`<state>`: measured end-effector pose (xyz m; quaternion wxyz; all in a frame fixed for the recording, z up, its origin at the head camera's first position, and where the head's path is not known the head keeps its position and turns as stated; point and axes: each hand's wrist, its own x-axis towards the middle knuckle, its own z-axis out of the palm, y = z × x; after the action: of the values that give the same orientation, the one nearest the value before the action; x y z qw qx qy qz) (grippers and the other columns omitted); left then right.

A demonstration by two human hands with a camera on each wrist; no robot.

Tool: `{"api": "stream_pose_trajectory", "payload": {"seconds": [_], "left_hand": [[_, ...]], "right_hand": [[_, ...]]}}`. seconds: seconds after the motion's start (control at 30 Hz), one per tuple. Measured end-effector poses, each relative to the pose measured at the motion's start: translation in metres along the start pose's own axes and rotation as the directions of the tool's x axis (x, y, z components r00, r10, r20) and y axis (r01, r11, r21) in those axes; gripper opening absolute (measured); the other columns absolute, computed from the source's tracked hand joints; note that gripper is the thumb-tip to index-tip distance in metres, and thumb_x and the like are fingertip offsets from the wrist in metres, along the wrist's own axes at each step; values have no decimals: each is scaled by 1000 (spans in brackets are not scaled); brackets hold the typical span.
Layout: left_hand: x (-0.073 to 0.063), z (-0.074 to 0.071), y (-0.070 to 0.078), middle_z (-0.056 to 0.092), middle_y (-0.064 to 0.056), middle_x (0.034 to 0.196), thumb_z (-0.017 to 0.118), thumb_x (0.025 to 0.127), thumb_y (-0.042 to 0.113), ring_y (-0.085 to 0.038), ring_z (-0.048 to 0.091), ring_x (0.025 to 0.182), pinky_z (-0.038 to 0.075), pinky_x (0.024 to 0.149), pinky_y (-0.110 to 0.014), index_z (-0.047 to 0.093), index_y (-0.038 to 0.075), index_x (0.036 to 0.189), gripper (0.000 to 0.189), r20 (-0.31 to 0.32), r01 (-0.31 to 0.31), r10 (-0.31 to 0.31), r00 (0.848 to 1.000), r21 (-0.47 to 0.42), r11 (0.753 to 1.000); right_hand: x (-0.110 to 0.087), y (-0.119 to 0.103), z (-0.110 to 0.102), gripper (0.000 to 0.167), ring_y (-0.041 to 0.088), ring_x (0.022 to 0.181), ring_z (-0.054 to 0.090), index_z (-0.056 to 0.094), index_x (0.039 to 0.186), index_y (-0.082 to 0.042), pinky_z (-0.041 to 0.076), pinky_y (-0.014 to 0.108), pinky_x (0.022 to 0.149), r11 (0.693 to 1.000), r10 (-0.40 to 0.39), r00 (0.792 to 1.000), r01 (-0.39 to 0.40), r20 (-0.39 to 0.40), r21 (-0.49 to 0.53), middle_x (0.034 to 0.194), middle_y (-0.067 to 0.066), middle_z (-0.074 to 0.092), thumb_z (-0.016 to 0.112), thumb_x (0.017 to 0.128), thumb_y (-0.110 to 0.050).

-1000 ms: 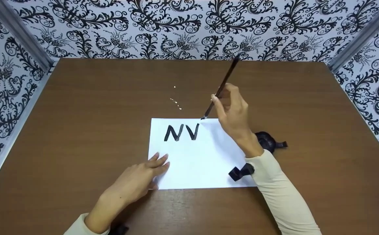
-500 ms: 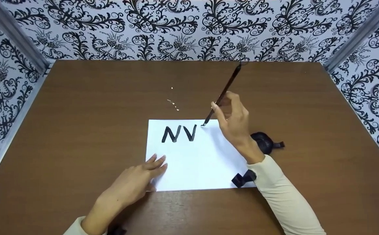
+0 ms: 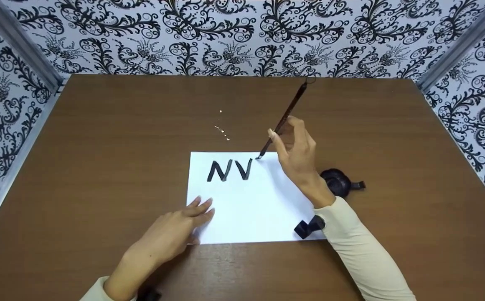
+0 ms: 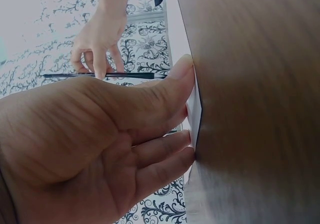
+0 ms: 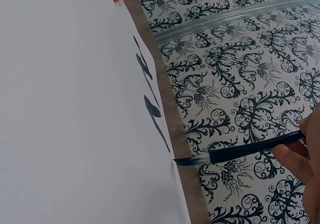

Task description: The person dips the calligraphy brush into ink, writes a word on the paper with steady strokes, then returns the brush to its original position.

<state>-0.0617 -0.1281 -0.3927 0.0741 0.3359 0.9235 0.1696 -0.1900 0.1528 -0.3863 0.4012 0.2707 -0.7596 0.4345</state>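
My right hand (image 3: 298, 156) pinches a dark paintbrush (image 3: 289, 108) between thumb and fingers. The brush leans back to the right, and its tip meets the white paper (image 3: 250, 209) near the top edge. In the right wrist view the black-wetted bristles (image 5: 192, 160) touch the sheet. Left of the tip, thick black zigzag strokes (image 3: 229, 170) mark the paper, one like an N and one like a V. With fingers spread and fairly straight, my left hand (image 3: 171, 234) rests on the sheet's lower left corner. Up close in the left wrist view, its fingertips (image 4: 182, 67) press at the paper's edge.
A black round object (image 3: 337, 182) with a short stub sits right of the paper, partly behind my right wrist. Small white specks (image 3: 224, 133) lie on the brown table (image 3: 100, 167) beyond the sheet. Patterned panels (image 3: 209, 37) border the table at the back and sides.
The brush tip has come down from the paper's top edge onto the sheet, just right of the V-like stroke. My left hand has stayed in place on the corner.
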Motion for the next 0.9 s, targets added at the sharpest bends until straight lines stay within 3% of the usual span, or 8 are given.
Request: {"api": "stream_pose_trajectory", "payload": {"seconds": [0.23,0.5,0.9], "left_hand": [[-1,0,0,41,-10,147,77,77,8,-32,39,133,51,81,-51,54,4,134,62,3,10,-10,1000,-17,1000],[1,0,0,42,-10,146,76,77,7,-32,39,133,52,78,-50,55,5,134,61,5,5,-5,1000,-5,1000],[0,0,-1,43,-11,145,77,76,7,-33,40,132,53,74,-49,55,5,134,62,-6,-10,10,1000,-3,1000]], "right_hand": [[0,3,2,31,17,74,67,52,108,5,53,18,61,1000,-21,1000,21,-2,-12,83,10,60,70,84,2],[-1,1,2,31,18,75,67,53,110,3,56,27,59,1000,-20,999,21,27,-24,85,10,60,70,84,1],[-1,1,0,30,19,76,66,51,110,3,56,30,56,1000,-1,997,1,77,-9,84,11,60,68,86,0]]}}
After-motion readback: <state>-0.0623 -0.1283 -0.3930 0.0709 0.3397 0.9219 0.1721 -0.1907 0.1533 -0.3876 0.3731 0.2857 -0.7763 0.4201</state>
